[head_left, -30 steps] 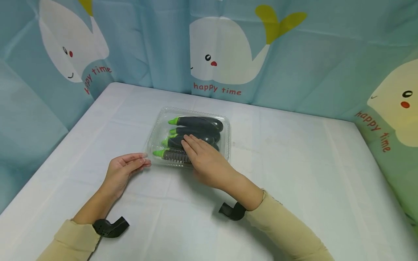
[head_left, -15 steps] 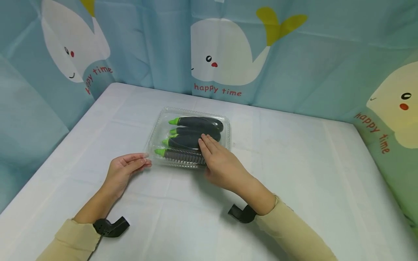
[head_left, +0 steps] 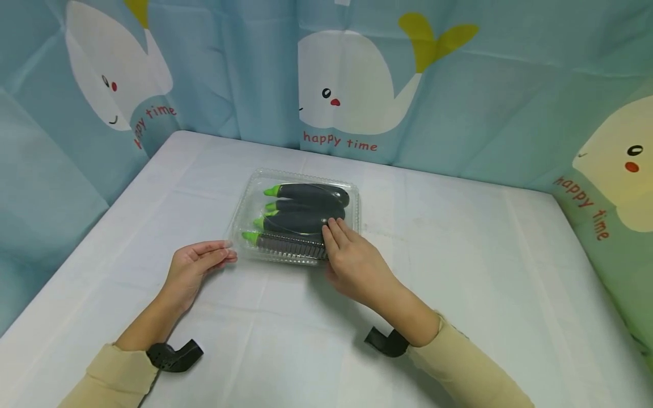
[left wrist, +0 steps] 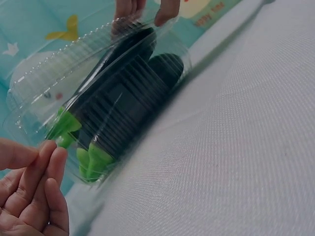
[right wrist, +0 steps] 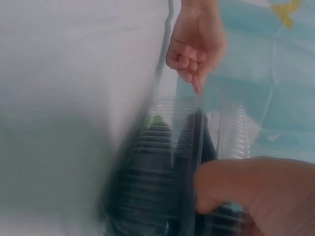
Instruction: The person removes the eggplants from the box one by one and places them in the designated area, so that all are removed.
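Note:
A clear plastic clamshell box (head_left: 253, 182) lies on the table with several dark eggplants (head_left: 293, 222) inside, their green stem ends toward the left. At its front left corner my left hand (head_left: 194, 263) pinches the thin rim between thumb and fingers, also seen with the left hand (left wrist: 34, 189) in the left wrist view. My right hand (head_left: 359, 263) rests at the front right part of the lid, fingers nearly straight on top. In the right wrist view, the thumb of my right hand (right wrist: 251, 189) lies along the box's ridged front edge.
A white cloth covers the table (head_left: 484, 272). Behind it and at both sides hangs a light blue curtain (head_left: 245, 68) with whale prints. Black wrist mounts (head_left: 173, 356) sit on both forearms.
My right hand has slid rightward along the lid, from near its middle to the front right corner, uncovering more eggplants. The left hand and the box have stayed in place.

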Tool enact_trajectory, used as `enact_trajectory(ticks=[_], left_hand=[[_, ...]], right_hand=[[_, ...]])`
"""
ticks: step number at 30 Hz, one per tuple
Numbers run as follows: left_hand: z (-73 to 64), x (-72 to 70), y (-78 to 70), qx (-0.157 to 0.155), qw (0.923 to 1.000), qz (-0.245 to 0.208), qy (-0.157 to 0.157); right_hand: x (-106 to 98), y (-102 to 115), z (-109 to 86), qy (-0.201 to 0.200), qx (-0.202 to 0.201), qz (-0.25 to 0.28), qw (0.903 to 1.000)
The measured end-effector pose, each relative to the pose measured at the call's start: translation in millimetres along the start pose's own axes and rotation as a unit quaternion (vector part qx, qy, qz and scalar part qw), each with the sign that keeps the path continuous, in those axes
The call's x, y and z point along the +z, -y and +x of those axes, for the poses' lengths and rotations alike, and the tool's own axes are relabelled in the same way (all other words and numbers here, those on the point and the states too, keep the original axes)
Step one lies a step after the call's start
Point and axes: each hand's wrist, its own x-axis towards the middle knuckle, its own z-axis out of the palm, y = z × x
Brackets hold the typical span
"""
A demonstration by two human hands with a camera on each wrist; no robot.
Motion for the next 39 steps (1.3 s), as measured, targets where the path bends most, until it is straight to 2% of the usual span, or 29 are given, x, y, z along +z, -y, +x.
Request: enact_trajectory(ticks=[10,15,22,32,39], left_hand=[[0.7,0.1,1.3,0.001,1.0000,-0.005,-0.003],[0.9,1.5,1.7,0.005,1.0000,-0.004,-0.007],[0.2,1.1,3.6,0.016,0.9998,0.006,-0.008],[-0.5,-0.4,1.3,0.013,0.9999,0.004,-0.004],[-0.7,-0.1,2.7,0.022,0.9997,0.000,0.005]], right_hand=[[-6.2,-1.5,3.1,0.055,-0.029,-0.024,0.9978],[-9.4,-4.4,5.0,0.060,-0.019,0.002,0.9980],[-8.9,-10.5,5.0,0.031,0.018,0.093,0.9950],[-4.6,-14.9,4.3,-0.016,0.026,0.121,0.9922],[-1.2,-17.7,2.2,-0.055,0.043,0.157,0.9852]])
